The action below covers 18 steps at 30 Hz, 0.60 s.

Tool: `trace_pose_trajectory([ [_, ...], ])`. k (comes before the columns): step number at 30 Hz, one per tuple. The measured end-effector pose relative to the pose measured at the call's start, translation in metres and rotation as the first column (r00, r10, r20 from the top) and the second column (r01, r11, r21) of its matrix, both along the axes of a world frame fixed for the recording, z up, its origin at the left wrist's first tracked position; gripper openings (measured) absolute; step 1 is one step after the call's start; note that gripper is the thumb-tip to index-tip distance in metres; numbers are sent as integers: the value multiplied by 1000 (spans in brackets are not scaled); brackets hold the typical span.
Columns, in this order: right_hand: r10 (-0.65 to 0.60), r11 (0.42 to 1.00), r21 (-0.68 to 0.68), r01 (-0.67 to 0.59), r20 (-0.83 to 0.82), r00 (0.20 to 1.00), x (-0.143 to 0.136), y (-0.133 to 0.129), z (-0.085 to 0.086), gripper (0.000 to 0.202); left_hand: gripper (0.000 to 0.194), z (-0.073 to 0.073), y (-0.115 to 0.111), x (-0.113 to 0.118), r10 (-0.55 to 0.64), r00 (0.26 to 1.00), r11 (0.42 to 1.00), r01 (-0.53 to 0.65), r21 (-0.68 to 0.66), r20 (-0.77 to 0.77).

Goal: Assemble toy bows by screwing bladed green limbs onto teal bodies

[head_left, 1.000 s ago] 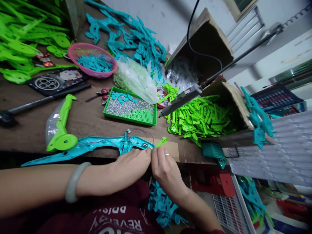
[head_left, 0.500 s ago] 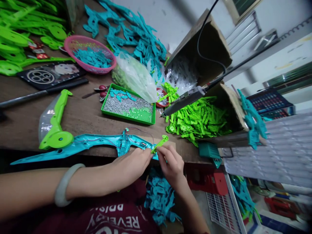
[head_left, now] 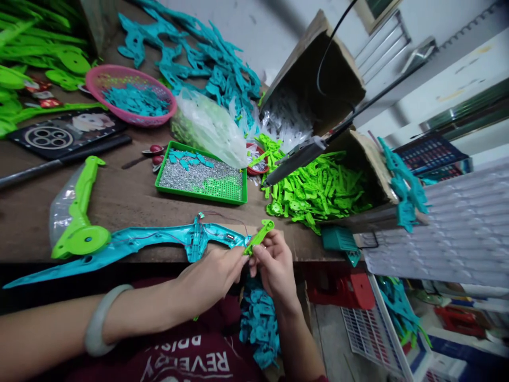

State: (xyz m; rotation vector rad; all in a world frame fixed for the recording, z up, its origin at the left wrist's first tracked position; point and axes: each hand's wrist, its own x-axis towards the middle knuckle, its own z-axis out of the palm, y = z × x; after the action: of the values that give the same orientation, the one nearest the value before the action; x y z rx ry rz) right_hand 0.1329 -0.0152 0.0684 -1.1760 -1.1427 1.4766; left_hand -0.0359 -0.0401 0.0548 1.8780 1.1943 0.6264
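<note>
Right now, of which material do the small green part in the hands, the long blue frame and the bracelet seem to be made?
Small green part: probably hard plastic, smooth and slightly glossy; its colour is bright and even.
Long blue frame: likely moulded plastic, semi-glossy, with highlights along its raised edges.
Bracelet: perhaps polished stone, being pale grey-green and smooth, but plastic is possible.

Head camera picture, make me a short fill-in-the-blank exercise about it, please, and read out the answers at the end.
1. The left hand and right hand both have their fingers on a small plastic part coloured ____.
2. The pale bracelet is on the person's ____ arm.
3. The round basket with small blue pieces in it is ____.

Missing words: green; left; pink.
</note>
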Motion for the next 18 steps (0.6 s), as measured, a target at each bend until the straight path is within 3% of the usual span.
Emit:
trace_pose_trajectory([
  [4, 129, 986, -104, -133, -45, 991, 4, 8, 3, 24, 36, -5, 7, -5, -41, 999, 999, 40, -26, -27],
  [9, 135, 984, -105, -146, -107, 985, 9, 18, 0, 30, 36, -8, 23, -6, -75, 996, 997, 76, 18, -57],
  [12, 116, 990, -64, -122, -89, 989, 13, 21, -4, 25, 39, -1, 32, -6, -126, 991, 991, 128, 50, -39],
  [14, 125, 992, -1, -125, -30, 992, 19, 21, 0, 21, 42, 11, 40, -8, -201, 979, 975, 202, 89, -30],
  [16, 96, 983, 147, -107, 85, 992, 28, 21, 15, 15, 37, 26, 51, -11, -205, 979, 951, 203, 234, -18],
  [18, -32, 900, 432, -56, 195, 980, 37, 22, 36, 10, 42, 40, 63, -11, -50, 993, 887, -4, 461, 105],
])
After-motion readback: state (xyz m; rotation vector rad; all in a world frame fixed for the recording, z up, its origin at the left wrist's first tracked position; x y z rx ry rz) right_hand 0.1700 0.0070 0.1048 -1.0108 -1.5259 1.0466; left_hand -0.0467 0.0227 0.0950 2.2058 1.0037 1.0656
